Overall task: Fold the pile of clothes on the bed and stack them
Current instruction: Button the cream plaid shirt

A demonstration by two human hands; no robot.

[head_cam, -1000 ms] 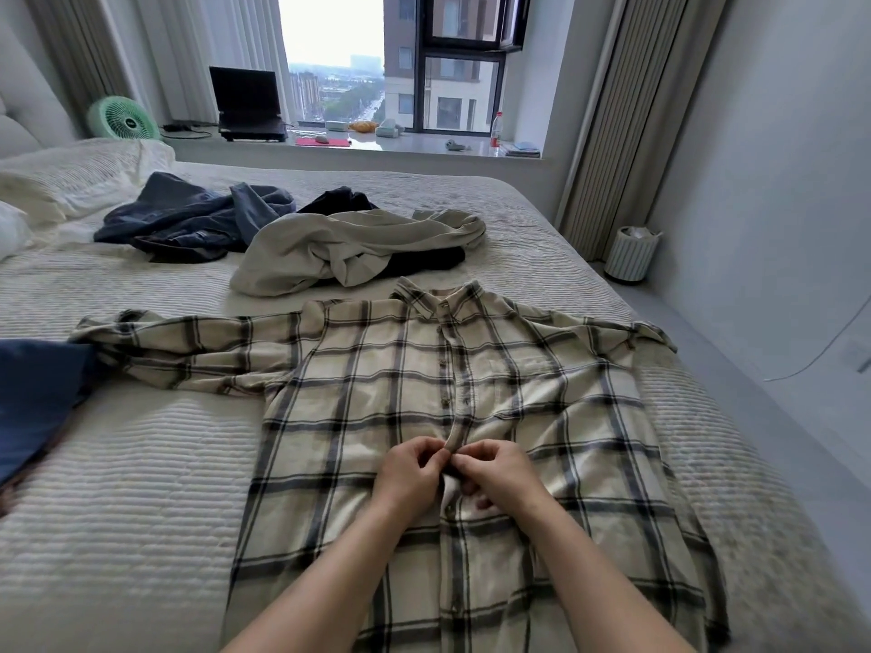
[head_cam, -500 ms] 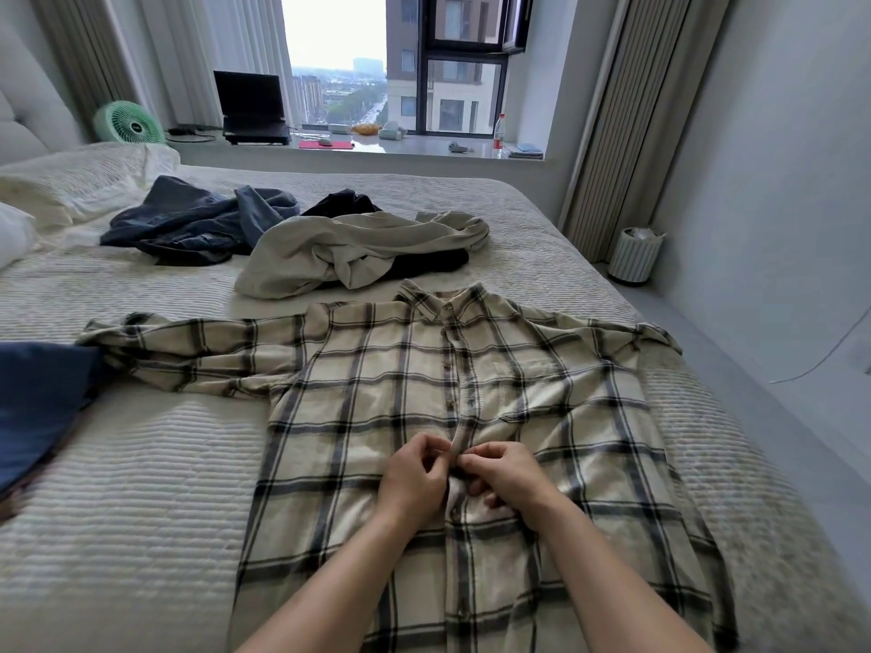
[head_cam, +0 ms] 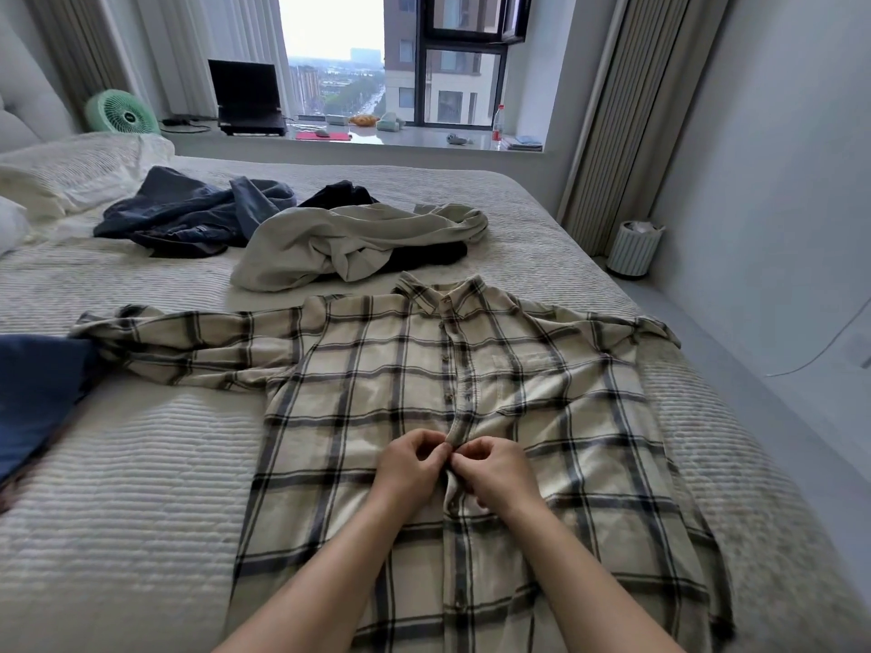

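Note:
A cream and black plaid shirt (head_cam: 367,398) lies spread face up on the bed (head_cam: 132,487), collar away from me, its left sleeve stretched out to the left. My left hand (head_cam: 412,464) and my right hand (head_cam: 495,468) meet at the button placket in the middle of the shirt; both pinch the fabric edges there with curled fingers. Further back lies a crumpled beige garment (head_cam: 349,245) over something black (head_cam: 424,259), and a heap of dark blue clothes (head_cam: 188,214) to its left.
A dark blue fabric piece (head_cam: 33,393) lies at the bed's left edge. Pillows (head_cam: 70,172) sit at the far left. A small white bin (head_cam: 634,249) stands on the floor right of the bed. The window sill holds a laptop (head_cam: 247,99), a green fan (head_cam: 122,113) and a bottle (head_cam: 498,122).
Both hands stay pinching the placket at the shirt's middle, with only small finger movement. The view has shifted slightly; the clothes have not moved.

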